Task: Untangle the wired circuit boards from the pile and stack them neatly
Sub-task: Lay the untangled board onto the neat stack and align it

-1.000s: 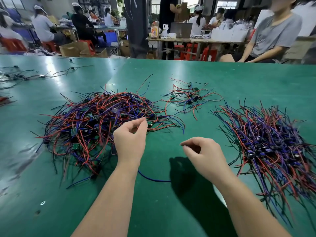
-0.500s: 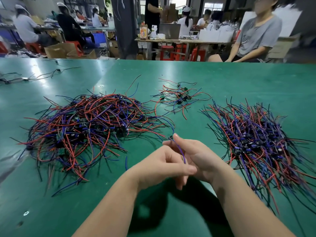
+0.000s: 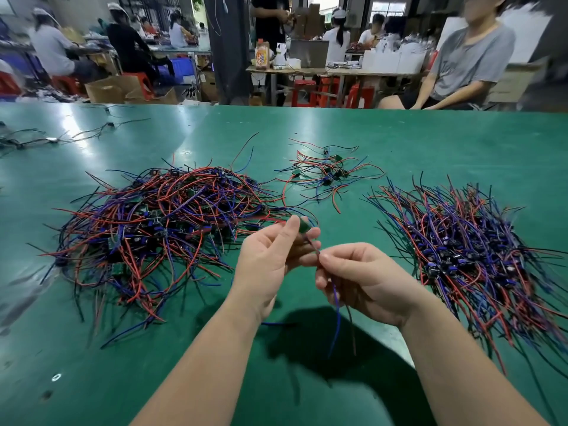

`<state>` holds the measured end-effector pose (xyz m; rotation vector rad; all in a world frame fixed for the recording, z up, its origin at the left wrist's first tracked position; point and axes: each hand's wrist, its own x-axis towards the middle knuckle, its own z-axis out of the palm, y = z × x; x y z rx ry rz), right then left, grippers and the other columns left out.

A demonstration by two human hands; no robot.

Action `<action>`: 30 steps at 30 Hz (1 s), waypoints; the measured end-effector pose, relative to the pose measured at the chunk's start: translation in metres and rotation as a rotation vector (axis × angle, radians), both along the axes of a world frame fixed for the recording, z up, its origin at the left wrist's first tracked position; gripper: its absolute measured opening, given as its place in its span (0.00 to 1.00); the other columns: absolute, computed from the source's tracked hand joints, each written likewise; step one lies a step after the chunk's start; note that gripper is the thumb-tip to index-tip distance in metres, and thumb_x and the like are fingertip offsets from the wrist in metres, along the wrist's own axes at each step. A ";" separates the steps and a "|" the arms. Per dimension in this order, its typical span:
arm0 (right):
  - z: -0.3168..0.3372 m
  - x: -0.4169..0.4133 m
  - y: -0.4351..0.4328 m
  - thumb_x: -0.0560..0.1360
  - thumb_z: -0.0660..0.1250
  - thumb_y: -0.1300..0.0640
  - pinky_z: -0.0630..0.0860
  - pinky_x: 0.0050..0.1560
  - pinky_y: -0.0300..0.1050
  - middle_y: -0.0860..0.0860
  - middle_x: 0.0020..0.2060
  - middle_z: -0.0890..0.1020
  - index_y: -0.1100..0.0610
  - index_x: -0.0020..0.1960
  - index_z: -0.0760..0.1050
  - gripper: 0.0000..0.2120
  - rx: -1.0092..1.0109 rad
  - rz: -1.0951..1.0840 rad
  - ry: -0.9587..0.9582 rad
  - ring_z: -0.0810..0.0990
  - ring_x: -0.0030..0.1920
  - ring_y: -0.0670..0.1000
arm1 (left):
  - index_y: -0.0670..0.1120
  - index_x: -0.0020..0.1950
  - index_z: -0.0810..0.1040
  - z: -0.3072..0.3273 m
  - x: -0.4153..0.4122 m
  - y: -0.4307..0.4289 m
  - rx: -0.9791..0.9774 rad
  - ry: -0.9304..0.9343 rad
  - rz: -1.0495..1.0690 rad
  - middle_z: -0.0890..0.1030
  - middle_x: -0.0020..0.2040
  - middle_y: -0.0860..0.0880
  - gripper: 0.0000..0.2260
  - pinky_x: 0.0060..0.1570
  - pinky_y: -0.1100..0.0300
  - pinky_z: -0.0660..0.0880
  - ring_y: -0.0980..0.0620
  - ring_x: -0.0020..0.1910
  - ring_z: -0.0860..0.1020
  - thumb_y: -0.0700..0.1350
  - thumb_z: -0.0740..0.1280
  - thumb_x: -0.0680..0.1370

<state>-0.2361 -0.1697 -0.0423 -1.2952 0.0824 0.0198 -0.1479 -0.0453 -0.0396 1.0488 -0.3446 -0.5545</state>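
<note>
left hand is raised above the green table, thumb and fingertips pinching a small green circuit board. the board is held in the air just off the near-right edge of the tangled pile, resting on nothing. right hand is close beside the left; cannot tell if they touch. its thumb and forefinger pinch the board's wires just below the board, other fingers loosely curled. the wires pass through that pinch and hang free under the right hand, one blue, one darker.

tangled pile: red, blue and black leads with green boards mixed in, spread wide on the left half of the table. right side: the sorted heap, leads lying mostly one way, dark components bunched along its middle. behind and between the two, a small cluster of a few boards with red and black leads, apart from both. far left: loose dark cables. beyond the table, a seated person in a grey shirt; other workers at benches, blurred.
</note>
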 end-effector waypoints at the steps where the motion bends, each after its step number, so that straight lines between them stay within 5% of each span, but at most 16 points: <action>1: 0.000 -0.001 0.001 0.68 0.70 0.51 0.73 0.29 0.35 0.53 0.31 0.81 0.57 0.44 0.85 0.11 -0.054 0.031 0.024 0.75 0.28 0.46 | 0.41 0.44 0.81 0.000 0.000 0.001 -0.013 -0.003 0.011 0.85 0.39 0.43 0.12 0.31 0.63 0.78 0.51 0.34 0.82 0.50 0.68 0.68; 5: 0.002 0.003 0.004 0.70 0.68 0.45 0.74 0.29 0.38 0.53 0.30 0.80 0.59 0.37 0.83 0.16 -0.244 -0.167 0.099 0.76 0.28 0.49 | 0.43 0.45 0.82 0.000 0.001 0.004 0.013 0.005 -0.019 0.83 0.35 0.47 0.12 0.28 0.65 0.77 0.56 0.26 0.78 0.49 0.69 0.68; 9: 0.004 0.007 -0.008 0.77 0.65 0.54 0.69 0.28 0.38 0.52 0.27 0.76 0.60 0.37 0.79 0.14 -0.089 -0.534 0.096 0.72 0.26 0.48 | 0.43 0.44 0.77 -0.001 0.001 0.003 0.079 0.029 -0.045 0.84 0.35 0.48 0.15 0.23 0.65 0.74 0.57 0.22 0.76 0.53 0.70 0.66; 12: 0.005 0.008 -0.007 0.77 0.64 0.59 0.70 0.28 0.35 0.52 0.26 0.75 0.59 0.36 0.79 0.12 0.045 -0.523 0.056 0.71 0.25 0.46 | 0.47 0.37 0.70 -0.002 0.000 0.002 0.094 0.035 -0.090 0.85 0.38 0.46 0.16 0.23 0.65 0.74 0.55 0.25 0.80 0.54 0.73 0.62; 16: 0.001 0.010 0.002 0.74 0.67 0.59 0.69 0.28 0.35 0.52 0.27 0.76 0.58 0.35 0.81 0.10 0.054 -0.448 0.054 0.71 0.25 0.46 | 0.47 0.32 0.67 -0.008 0.000 0.002 0.183 0.037 -0.083 0.78 0.27 0.47 0.18 0.23 0.64 0.73 0.53 0.22 0.76 0.49 0.76 0.62; 19: -0.001 0.010 0.004 0.63 0.72 0.53 0.69 0.29 0.35 0.52 0.30 0.77 0.61 0.40 0.81 0.11 0.049 -0.343 0.085 0.72 0.26 0.46 | 0.46 0.29 0.68 -0.019 0.003 0.001 0.348 -0.216 0.031 0.74 0.24 0.46 0.19 0.23 0.63 0.71 0.51 0.21 0.74 0.44 0.78 0.66; 23: -0.003 0.010 0.001 0.59 0.73 0.55 0.72 0.27 0.33 0.52 0.30 0.79 0.62 0.41 0.80 0.14 0.081 -0.365 0.143 0.74 0.27 0.45 | 0.49 0.28 0.68 -0.022 0.000 0.000 0.460 -0.462 0.015 0.70 0.24 0.52 0.20 0.27 0.63 0.67 0.53 0.24 0.67 0.50 0.81 0.59; 30: 0.001 0.009 -0.009 0.63 0.69 0.64 0.75 0.28 0.31 0.53 0.28 0.81 0.63 0.42 0.77 0.08 0.269 -0.459 0.072 0.78 0.26 0.44 | 0.42 0.42 0.79 -0.009 -0.006 -0.001 0.252 -0.016 -0.218 0.81 0.31 0.48 0.15 0.27 0.64 0.76 0.52 0.28 0.80 0.49 0.74 0.62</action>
